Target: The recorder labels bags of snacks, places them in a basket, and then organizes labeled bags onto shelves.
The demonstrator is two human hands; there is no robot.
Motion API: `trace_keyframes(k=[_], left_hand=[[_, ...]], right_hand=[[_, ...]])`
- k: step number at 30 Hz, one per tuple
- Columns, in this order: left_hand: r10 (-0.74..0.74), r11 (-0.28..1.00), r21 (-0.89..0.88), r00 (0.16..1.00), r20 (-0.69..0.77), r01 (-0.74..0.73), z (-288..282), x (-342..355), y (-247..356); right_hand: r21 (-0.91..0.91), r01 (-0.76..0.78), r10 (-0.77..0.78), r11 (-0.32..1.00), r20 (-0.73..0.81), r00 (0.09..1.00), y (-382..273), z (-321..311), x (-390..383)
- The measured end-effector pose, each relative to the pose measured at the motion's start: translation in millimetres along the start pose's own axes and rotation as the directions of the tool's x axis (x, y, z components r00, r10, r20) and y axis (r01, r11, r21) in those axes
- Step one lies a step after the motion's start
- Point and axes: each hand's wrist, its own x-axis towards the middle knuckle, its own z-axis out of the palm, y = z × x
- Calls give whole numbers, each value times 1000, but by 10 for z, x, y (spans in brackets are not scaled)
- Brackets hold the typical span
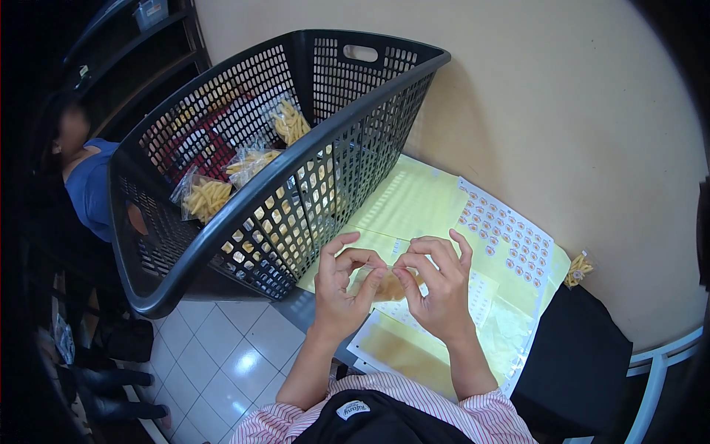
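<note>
Over the table, my left hand (340,288) and my right hand (444,292) face each other with thumbs and forefingers pinched together. Between them they grip the top edge of a small clear plastic bag (389,287). Something yellowish-brown shows in or through its lower part; my fingers partly cover it. Beneath the hands lie yellow paper (407,196) and a sheet of small round stickers (510,240), some of them peeled away. A second sticker sheet (481,296) is partly hidden by my right hand.
A large black slatted basket (436,61) rises at the left, holding several clear bags of pale yellow snack sticks (208,198). Another filled bag (579,268) sits by the wall, near black cloth (573,355). At far left is a person in blue (92,185).
</note>
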Motion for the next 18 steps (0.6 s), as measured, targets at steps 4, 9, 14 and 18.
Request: trace_keyframes(k=[4,9,14,18], left_hand=[[21,1000,-13,1000,8,-20,2,9,11],[7,996,90,998,60,-12,-28,-6,6],[-21,998,52,999,26,20,-33,-18,2],[-73,996,-55,995,-63,69,-71,-2,31]], right_hand=[[-26,7,-7,1000,8,1000,4,-10,-3],[-29,31,-31,999,25,999,3,8,-6],[-4,16,-16,1000,34,999,-9,16,2],[80,-121,119,989,22,993,26,-34,17]])
